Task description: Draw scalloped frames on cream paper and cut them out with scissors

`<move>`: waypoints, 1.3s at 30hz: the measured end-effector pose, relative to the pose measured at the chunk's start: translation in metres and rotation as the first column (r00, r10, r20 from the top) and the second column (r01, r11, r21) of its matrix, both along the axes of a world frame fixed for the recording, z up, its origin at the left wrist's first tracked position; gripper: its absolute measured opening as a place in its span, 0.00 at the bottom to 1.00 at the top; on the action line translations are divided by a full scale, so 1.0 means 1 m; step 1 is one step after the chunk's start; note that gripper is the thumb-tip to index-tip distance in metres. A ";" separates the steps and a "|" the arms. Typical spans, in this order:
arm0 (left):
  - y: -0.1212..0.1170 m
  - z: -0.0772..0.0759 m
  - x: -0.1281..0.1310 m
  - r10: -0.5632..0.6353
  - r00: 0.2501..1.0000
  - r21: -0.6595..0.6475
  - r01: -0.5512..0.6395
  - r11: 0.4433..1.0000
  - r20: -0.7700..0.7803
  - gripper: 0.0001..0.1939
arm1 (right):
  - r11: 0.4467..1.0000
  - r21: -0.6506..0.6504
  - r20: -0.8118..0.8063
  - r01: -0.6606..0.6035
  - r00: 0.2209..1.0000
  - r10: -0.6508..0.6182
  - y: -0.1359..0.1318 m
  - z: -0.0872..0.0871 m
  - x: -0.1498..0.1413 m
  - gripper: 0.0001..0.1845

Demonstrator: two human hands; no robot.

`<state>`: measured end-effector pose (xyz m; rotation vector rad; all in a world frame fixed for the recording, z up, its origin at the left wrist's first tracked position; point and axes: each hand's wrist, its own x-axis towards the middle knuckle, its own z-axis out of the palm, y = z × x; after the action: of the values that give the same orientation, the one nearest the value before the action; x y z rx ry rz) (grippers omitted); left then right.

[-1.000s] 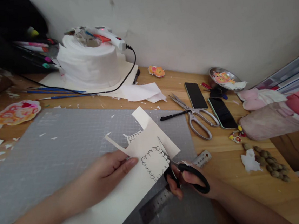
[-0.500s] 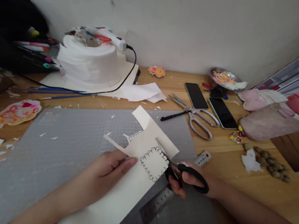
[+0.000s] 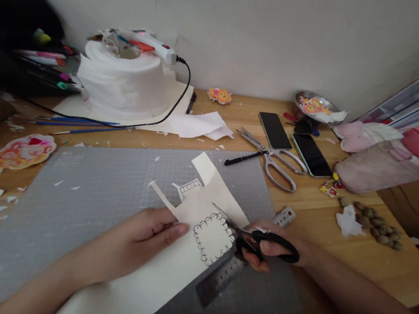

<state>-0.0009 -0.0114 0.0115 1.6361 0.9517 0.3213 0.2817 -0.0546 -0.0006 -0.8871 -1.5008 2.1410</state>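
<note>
A large sheet of white paper (image 3: 144, 291) is pinched in my left hand (image 3: 147, 239), thumb on top. A square with a scalloped outline (image 3: 213, 238) is drawn on it in black. My right hand (image 3: 273, 247) has its fingers through the handles of black-handled scissors (image 3: 255, 244). The blades lie at the upper right edge of the drawn square, pointing up and left. Beyond the paper, a small piece with scalloped drawing (image 3: 190, 188) rests on the grey cutting mat (image 3: 97, 187). A steel ruler (image 3: 219, 279) lies partly under the paper and my right hand.
Large silver scissors (image 3: 272, 158), a black pen (image 3: 243, 158) and two phones (image 3: 275, 130) lie at the right. Behind stands a white roll (image 3: 124, 86) with a corded glue gun (image 3: 158, 48) on top. A metal bowl (image 3: 316, 107) and a pink bottle (image 3: 381, 167) are further right.
The paper has shifted slightly left and down, and its upper strip has swung. My right hand and the scissors have moved slightly right, with the blades still at the square's edge.
</note>
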 end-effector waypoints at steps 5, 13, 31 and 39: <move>0.004 -0.003 -0.003 -0.106 0.993 -0.191 0.113 0.975 0.048 0.13 | 0.995 -0.090 0.047 -0.050 0.997 0.054 0.003 0.004 0.002 0.34; 0.006 0.008 -0.001 -0.075 0.983 -0.290 0.123 0.949 0.170 0.09 | 0.983 -0.179 -0.021 -0.051 0.999 0.048 0.002 -0.010 0.008 0.32; 0.002 0.014 -0.001 -0.105 0.975 -0.304 0.162 0.939 0.197 0.11 | 0.939 -0.278 0.032 -0.201 0.975 0.218 0.012 0.005 0.009 0.32; 0.004 0.010 -0.004 -0.129 0.982 -0.280 0.164 0.946 0.139 0.11 | 0.944 -0.280 -0.028 -0.176 0.984 0.175 0.009 0.000 0.011 0.31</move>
<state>-0.0054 -0.0077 0.0216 1.3920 0.7434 0.1661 0.2924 -0.0455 -0.0007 -0.8687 -1.3373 2.5319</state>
